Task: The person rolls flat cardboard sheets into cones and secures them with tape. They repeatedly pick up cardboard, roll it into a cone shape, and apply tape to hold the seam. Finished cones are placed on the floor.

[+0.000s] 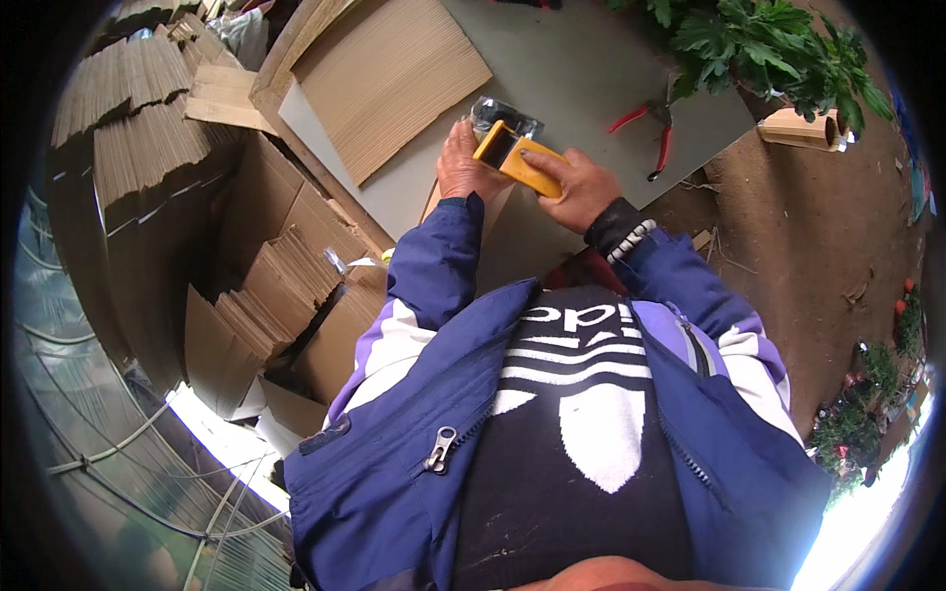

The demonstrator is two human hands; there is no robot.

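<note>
My right hand [583, 189] is wrapped round the yellow handle of a tape dispenser [532, 173], its thumb on top. At the far end of the dispenser shows a roll of clear tape [493, 110]. Just to its left my left hand [463, 167] lies with fingers stretched out, close against the dispenser. Below that hand a strip of brown cardboard [493, 211] shows in part on the grey tabletop [576, 74]. Up and to the left lies a flat corrugated cardboard sheet [394, 84].
Red-handled pliers [664, 136] lie on the table's right side. Leafy green plants [749, 44] hang over its far right corner. Left of me stand an open carton with folded cardboard [281, 281] and tall stacks of cardboard [148, 153]. A brown cardboard piece [796, 130] sits beyond the right edge.
</note>
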